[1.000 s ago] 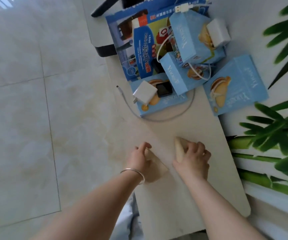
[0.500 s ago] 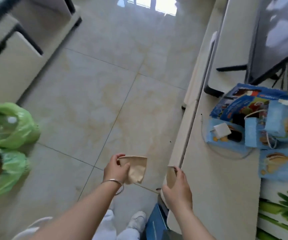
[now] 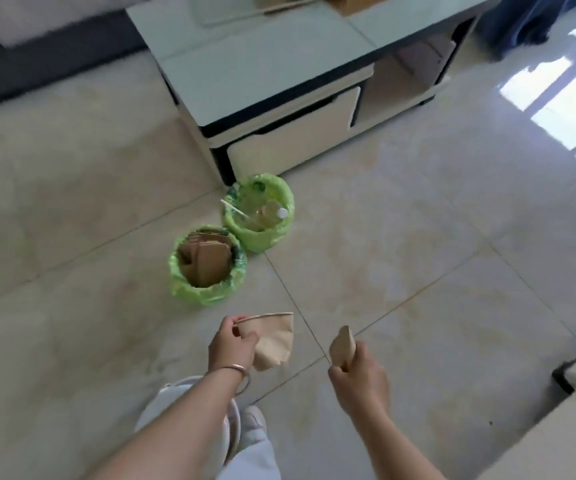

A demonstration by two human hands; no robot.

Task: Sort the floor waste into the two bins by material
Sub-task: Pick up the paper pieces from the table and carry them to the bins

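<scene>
A glossy beige tiled floor point(image 3: 418, 271) is filling the view now that the person has turned away from the wall-side counter, so both bins are coming within reach. The left hand point(image 3: 231, 348) is grasping a flattened paper cup point(image 3: 272, 341); the right hand point(image 3: 357, 379) is pinching another brown paper piece point(image 3: 342, 346). The nearer green-lined bin point(image 3: 207, 292) is holding cardboard; the farther bin point(image 3: 272, 233) is holding plastic bottles.

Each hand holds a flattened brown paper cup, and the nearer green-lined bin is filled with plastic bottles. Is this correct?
Not quite. The head view shows the nearer bin holds brown cardboard; the plastic bottles are in the farther bin. The left hand and right hand do each hold a flattened cup.
</scene>
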